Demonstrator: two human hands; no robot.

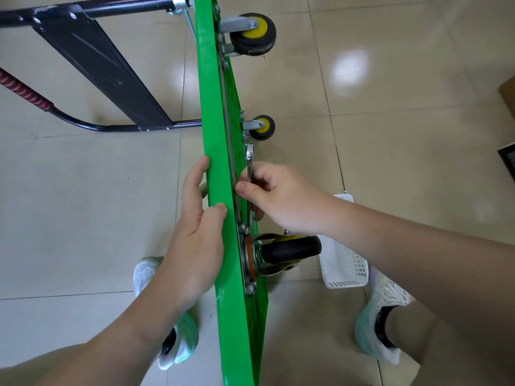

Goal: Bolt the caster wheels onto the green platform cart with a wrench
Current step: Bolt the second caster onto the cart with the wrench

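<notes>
On the tiled floor [390,135] between the person's shoes [381,316], the head view meets the green platform cart [220,162] standing on edge and nearly edge-on, so its ribbed underside is only a thin sliver, and the frame cuts the deck off at top and bottom. The lower end of the wrench [250,160] is lost between the right hand [278,199] and the deck; whether it sits on the bolt [242,227] just below the knuckles cannot be told. That hand has its fingers curled round the wrench shaft with the thumb pressed on top, and the free end of the tool stands out beyond the fingers. The near caster wheel [289,249] lies just under this hand, its top covered by the wrist, its mounting plate [248,263] against the deck. Beyond the fingertips, further up the deck, are two more casters, one close [260,127] and one far [253,33]. The left hand [195,235] lies on the opposite face of the deck, fingers laid out straight along it and partly hidden behind it, thumb resting over the narrow rim, level with the right hand across the board. A white basket [345,263] shows beneath the right forearm, largely covered by it. Past the left hand, the black folded handle [97,65] runs out of frame.
</notes>
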